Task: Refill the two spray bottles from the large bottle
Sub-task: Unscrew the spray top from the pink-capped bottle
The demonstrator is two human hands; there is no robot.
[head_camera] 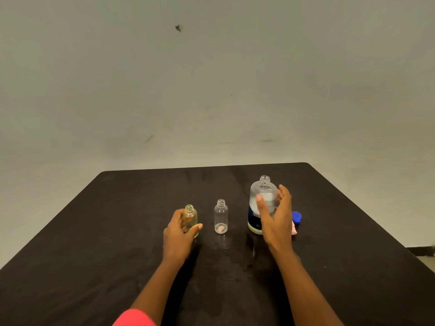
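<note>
Table [94,231] plain black w/ faint shiny smears; wall [211,78] pale grey w/ a few dark marks. Left bottle [191,220] yellow-tinted, mid bottle [220,215] clear, big bottle [259,203] clear w/ navy label band & whitish base. Cap [297,217] blue, my sleeve [134,318] coral-pink.

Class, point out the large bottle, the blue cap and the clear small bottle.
large bottle [262,188]: head view, on its clear shoulder.
blue cap [297,217]: head view, on its side.
clear small bottle [220,215]: head view, on the middle of its body.
</note>
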